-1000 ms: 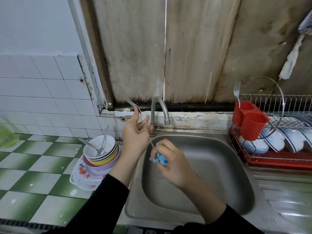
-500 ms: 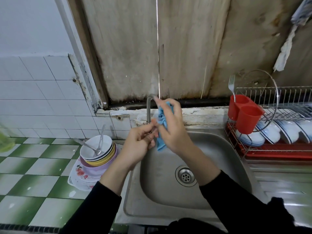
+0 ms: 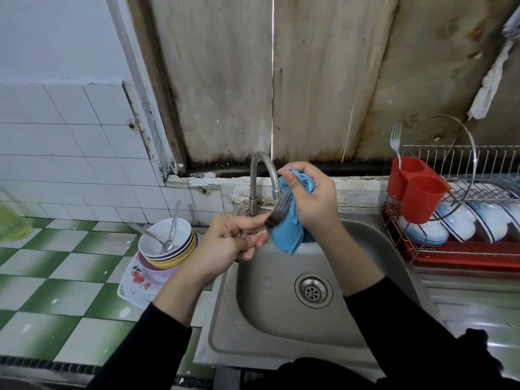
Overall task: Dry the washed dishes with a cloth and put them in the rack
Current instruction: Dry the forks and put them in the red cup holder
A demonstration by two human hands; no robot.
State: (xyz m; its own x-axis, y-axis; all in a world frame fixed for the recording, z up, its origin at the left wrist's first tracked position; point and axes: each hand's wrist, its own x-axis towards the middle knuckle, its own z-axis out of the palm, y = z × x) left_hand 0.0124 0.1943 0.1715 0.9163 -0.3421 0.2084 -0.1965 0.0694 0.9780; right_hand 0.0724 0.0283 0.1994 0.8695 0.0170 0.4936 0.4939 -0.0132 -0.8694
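Over the back of the steel sink, my left hand grips the handle of a metal fork, tines pointing up to the right. My right hand holds a blue cloth against the tines; the cloth hangs below the fingers. On the left counter stands a stack of bowls with two utensils in the top one, on flowered plates. At the right is the wire dish rack with white bowls and a red cutlery holder holding one fork.
The curved tap rises just behind my hands. A green-and-white checked counter spreads to the left, with a blurred green object at its far edge. Worn wooden boards form the back wall.
My right hand rose from low over the sink with the cloth up to the fork's tines. My left hand dropped and now holds the fork tilted up to the right.
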